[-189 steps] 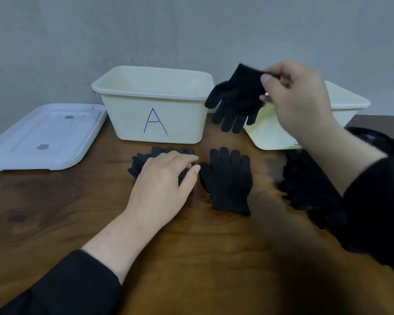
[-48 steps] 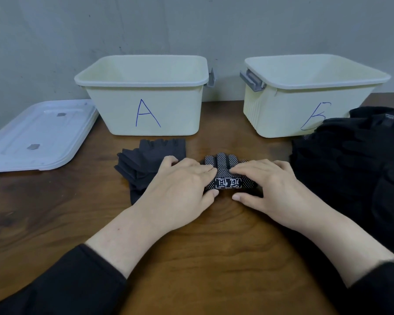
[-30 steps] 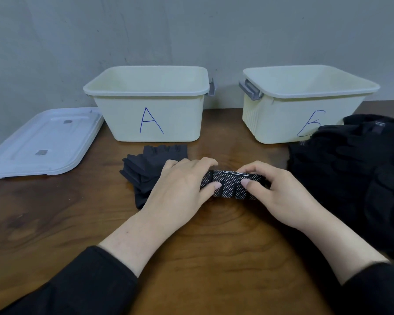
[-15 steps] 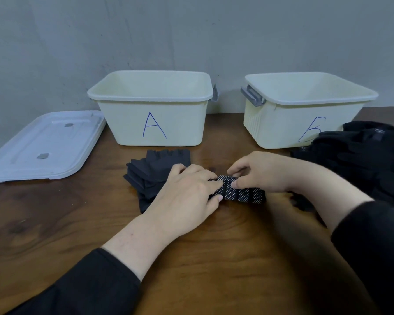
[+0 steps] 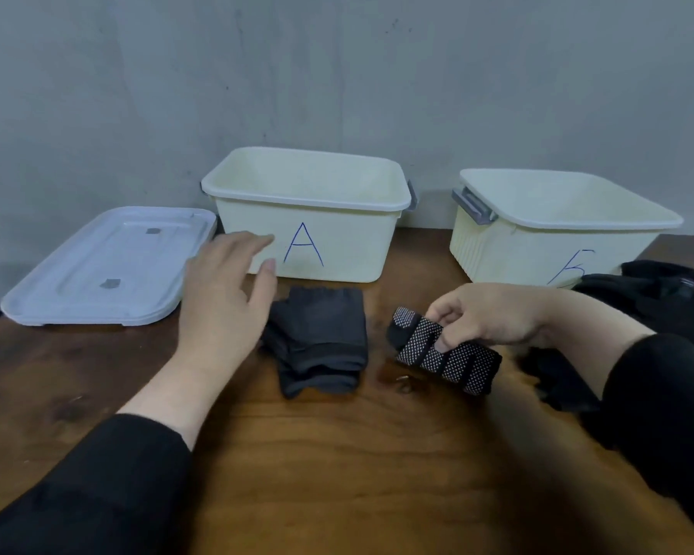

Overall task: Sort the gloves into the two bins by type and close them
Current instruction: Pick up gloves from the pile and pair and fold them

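A wooden table [image 5: 337,454] carried bin A [image 5: 309,218] at twelve o'clock and bin B [image 5: 553,230] at two, both open, a white lid [image 5: 105,270] at ten. Dark fingerless gloves [image 5: 321,342] lay stacked centrally. The left hand [image 5: 225,298] hovered spread at nine; the right hand [image 5: 485,318] pinched a folded dotted glove [image 5: 445,354] at three.

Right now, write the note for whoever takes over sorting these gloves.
Hands: left hand open, above the table, holding nothing. Right hand grips a folded dotted glove just above the table.
Things: grey fingerless gloves stacked before bin A; black glove pile beside bin B; lid left of bin A.
Done: no gloves visible in either bin.
Left: bin everything, close both.
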A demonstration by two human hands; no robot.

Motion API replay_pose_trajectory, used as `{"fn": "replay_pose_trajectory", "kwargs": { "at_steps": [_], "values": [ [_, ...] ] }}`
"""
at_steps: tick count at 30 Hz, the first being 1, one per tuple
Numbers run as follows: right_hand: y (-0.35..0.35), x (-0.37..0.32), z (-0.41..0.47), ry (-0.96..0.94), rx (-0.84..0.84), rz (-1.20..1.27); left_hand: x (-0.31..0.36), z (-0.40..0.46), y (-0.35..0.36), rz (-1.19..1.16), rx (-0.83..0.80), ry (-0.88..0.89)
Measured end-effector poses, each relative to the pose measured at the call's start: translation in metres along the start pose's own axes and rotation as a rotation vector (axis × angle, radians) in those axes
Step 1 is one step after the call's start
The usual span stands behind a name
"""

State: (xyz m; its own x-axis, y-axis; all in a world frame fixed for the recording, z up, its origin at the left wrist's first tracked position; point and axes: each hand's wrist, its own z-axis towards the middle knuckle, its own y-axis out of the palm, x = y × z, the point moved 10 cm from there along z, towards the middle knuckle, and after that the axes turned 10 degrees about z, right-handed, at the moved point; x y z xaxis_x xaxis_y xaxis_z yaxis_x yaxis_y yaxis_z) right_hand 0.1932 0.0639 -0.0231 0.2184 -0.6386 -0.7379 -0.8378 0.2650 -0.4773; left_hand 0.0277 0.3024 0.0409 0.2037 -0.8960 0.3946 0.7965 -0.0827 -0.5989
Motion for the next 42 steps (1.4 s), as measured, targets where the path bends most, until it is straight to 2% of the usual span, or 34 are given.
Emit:
{"fn": "replay_pose_trajectory", "kwargs": {
  "at_steps": [3,6,10,15,21,26,30,35,39,42],
  "values": [
    [-0.014,-0.011,-0.003,-0.027,0.011,0.256,-0.037,0.011,0.003,-0.007,-0.029,-0.148],
    [-0.029,-0.046,-0.008,-0.082,0.037,0.391,-0.057,0.017,0.01,0.021,-0.084,-0.24],
    [-0.049,-0.113,-0.012,-0.194,0.075,0.446,-0.074,0.028,0.017,0.0,-0.106,-0.282],
    [-0.074,-0.184,0.01,-0.24,0.23,0.505,-0.08,0.039,0.033,-0.105,-0.174,-0.275],
    [-0.078,-0.224,0.083,-0.161,0.282,0.468,-0.082,0.039,0.033,-0.217,-0.144,-0.306],
    [-0.068,-0.225,0.138,-0.044,0.351,0.439,-0.092,0.039,0.031,-0.275,-0.072,-0.335],
    [-0.053,-0.217,0.168,0.04,0.359,0.406,-0.088,0.045,0.028,-0.222,-0.034,-0.261],
    [-0.043,-0.217,0.189,0.058,0.374,0.378,-0.072,0.051,0.033,-0.204,-0.102,-0.123],
    [-0.033,-0.216,0.199,0.087,0.373,0.363,-0.074,0.05,0.035,-0.208,-0.107,-0.118],
    [-0.014,-0.214,0.201,0.144,0.324,0.23,-0.074,0.049,0.034,-0.208,-0.107,-0.123]
  ]
}}
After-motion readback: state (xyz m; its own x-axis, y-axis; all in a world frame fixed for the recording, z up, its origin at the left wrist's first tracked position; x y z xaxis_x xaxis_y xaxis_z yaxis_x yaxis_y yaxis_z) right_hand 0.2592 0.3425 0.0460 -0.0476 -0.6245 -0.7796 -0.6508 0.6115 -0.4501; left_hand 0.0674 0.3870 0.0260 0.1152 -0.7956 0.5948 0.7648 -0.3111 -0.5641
